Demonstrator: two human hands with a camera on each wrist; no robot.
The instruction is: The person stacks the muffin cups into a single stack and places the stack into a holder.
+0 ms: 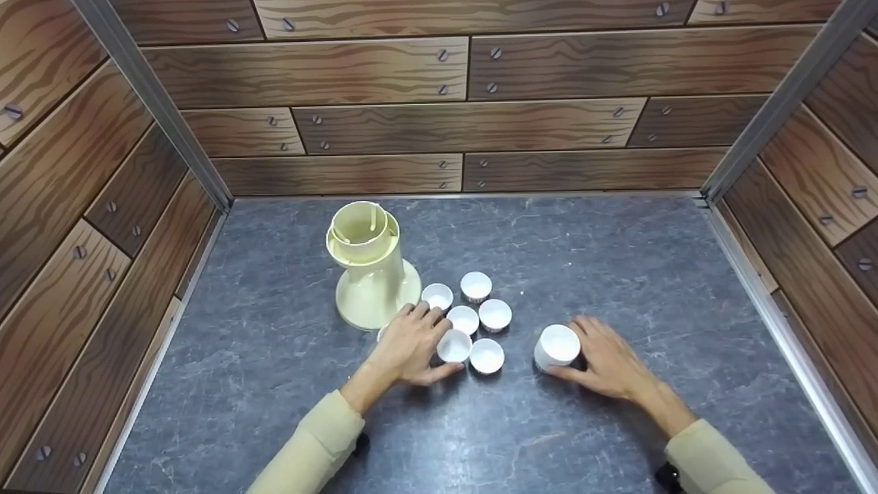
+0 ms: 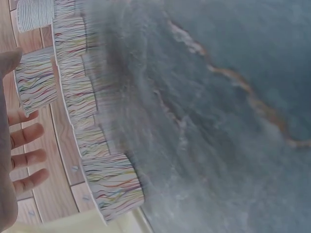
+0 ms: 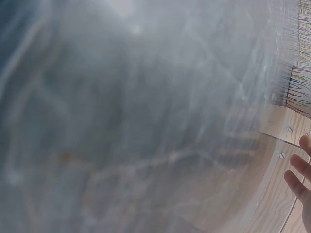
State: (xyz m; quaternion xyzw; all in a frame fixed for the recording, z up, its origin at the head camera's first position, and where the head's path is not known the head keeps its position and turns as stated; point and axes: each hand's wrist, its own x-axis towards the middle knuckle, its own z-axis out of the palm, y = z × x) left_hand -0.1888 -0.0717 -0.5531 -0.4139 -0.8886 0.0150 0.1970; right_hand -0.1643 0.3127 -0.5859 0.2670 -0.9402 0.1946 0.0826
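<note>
I see the lone white cup (image 1: 557, 346) standing against my right hand (image 1: 607, 358), fingers curved round its far side. My left hand (image 1: 410, 342) lies spread, thumb beside the cluster of cups (image 1: 473, 319); the cream funnel stand (image 1: 370, 267) rises just beyond it.

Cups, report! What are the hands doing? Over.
Left hand touching a small cup. Right hand holds the lone cup. Cream dispenser close beside the cluster.
</note>
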